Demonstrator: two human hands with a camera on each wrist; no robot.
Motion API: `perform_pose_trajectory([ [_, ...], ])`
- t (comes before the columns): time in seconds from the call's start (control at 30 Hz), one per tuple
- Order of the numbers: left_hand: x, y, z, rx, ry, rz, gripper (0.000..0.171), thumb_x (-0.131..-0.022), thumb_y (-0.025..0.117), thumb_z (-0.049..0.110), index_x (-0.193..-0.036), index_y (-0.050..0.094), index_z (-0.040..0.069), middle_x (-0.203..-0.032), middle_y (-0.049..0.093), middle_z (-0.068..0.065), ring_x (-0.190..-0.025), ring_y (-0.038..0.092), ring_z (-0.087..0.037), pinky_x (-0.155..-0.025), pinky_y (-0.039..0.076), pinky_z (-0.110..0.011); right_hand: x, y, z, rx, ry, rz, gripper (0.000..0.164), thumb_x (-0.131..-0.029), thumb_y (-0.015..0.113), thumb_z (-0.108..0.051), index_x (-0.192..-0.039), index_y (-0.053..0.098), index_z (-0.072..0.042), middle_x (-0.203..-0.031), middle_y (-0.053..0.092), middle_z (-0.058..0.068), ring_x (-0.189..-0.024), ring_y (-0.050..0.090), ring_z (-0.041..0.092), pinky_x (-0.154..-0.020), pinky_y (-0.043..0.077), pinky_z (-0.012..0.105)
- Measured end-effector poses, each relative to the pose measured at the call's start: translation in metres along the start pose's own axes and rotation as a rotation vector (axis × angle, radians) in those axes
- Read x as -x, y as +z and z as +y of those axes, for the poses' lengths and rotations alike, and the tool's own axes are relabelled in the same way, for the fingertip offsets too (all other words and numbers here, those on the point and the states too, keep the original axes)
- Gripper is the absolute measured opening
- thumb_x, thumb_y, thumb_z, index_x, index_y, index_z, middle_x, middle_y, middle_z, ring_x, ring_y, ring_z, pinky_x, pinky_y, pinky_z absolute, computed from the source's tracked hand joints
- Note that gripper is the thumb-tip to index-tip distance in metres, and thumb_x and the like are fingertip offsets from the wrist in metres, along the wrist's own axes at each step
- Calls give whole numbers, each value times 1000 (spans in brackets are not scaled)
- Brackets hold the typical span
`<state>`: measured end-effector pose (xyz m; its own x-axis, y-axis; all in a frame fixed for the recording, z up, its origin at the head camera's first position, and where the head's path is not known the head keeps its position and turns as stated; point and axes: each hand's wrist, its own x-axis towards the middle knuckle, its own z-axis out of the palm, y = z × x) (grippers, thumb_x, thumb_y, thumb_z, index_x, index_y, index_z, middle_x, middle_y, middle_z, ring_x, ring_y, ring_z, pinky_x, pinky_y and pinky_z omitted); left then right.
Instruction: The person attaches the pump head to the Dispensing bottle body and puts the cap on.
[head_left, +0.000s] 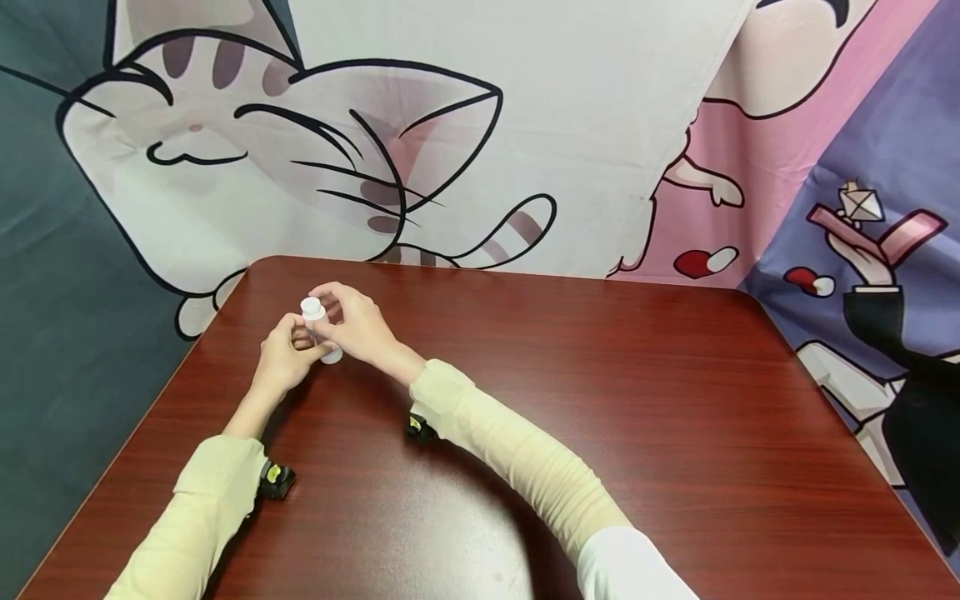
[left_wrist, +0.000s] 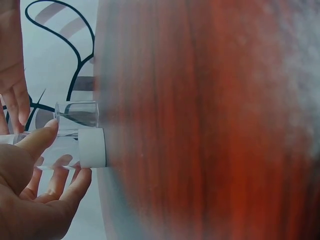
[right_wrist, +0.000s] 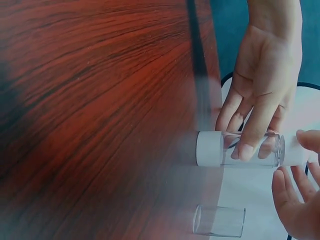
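Note:
A small clear bottle [right_wrist: 262,159] with a white base [right_wrist: 209,149] and white top [right_wrist: 292,150] stands upright near the table's far left. My left hand [head_left: 283,354] pinches its clear body, thumb on one side and fingers on the other. My right hand [head_left: 363,325] is around the top from the other side, thumb right at the top's edge and fingers loosely bent past it. A clear plastic cap [right_wrist: 220,221] stands on the table next to the bottle; my right hand hides most of it in the head view.
The reddish-brown wooden table [head_left: 637,417] has its far edge just behind the bottle. A cloth backdrop [head_left: 570,133] with cartoon cats hangs beyond it. Black wrist cameras [head_left: 276,481] sit under both cream sleeves [head_left: 517,442].

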<state>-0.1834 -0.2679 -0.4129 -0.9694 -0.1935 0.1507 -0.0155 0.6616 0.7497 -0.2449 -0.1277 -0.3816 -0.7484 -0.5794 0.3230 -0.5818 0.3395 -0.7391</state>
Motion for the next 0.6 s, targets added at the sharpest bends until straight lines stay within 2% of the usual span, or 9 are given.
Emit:
perform_pose_trajectory([
  [0.1,1,0,1,-7,-11,-10,37,-85,73,16,-107,49,-3,-113,65,-28,-104,66,-37,-72,43,-9,1,2,2,-10,-10,13,47,-85,72,-18,-127,54,-11,-114,64,3,-96,62,7,-79,45,7],
  [0.23,3,1,1,-22,-11,-4,35,-85,72,13,-107,49,-3,-112,66,-28,-103,65,-38,-85,48,-33,3,3,5,-59,-42,-18,52,-89,67,-16,-136,47,-10,-130,59,7,-110,61,10,-90,45,11],
  [0.27,3,1,0,-21,-6,-2,35,-85,72,12,-107,49,-3,-112,66,-28,-102,65,-38,-85,48,-32,4,3,5,-62,-50,-27,51,-90,64,-15,-138,46,-10,-134,57,7,-115,60,11,-94,44,12],
  [0.33,3,2,0,-14,0,-1,35,-85,71,11,-109,50,-3,-113,66,-28,-103,65,-37,-83,47,-22,5,3,6,-65,-62,-40,50,-93,58,-13,-141,44,-11,-139,54,6,-121,56,11,-99,41,12],
  [0.4,2,2,0,-9,0,-3,35,-85,71,11,-108,49,-3,-113,65,-28,-104,65,-37,-76,43,-10,4,2,6,-56,-65,-51,50,-94,53,-10,-142,43,-12,-142,52,5,-127,52,9,-103,37,12],
  [0.47,1,2,2,-8,-3,-4,36,-85,72,12,-108,49,-3,-114,65,-29,-105,65,-37,-68,38,-3,4,0,5,-45,-67,-61,49,-94,50,-9,-143,43,-12,-144,51,2,-130,48,6,-105,34,12],
  [0.6,0,2,3,-24,-9,5,37,-85,72,13,-109,50,-3,-114,66,-27,-104,65,-37,-70,39,-6,3,-1,5,-48,-65,-80,46,-96,47,-7,-141,46,-12,-142,52,2,-120,51,2,-102,41,18],
])
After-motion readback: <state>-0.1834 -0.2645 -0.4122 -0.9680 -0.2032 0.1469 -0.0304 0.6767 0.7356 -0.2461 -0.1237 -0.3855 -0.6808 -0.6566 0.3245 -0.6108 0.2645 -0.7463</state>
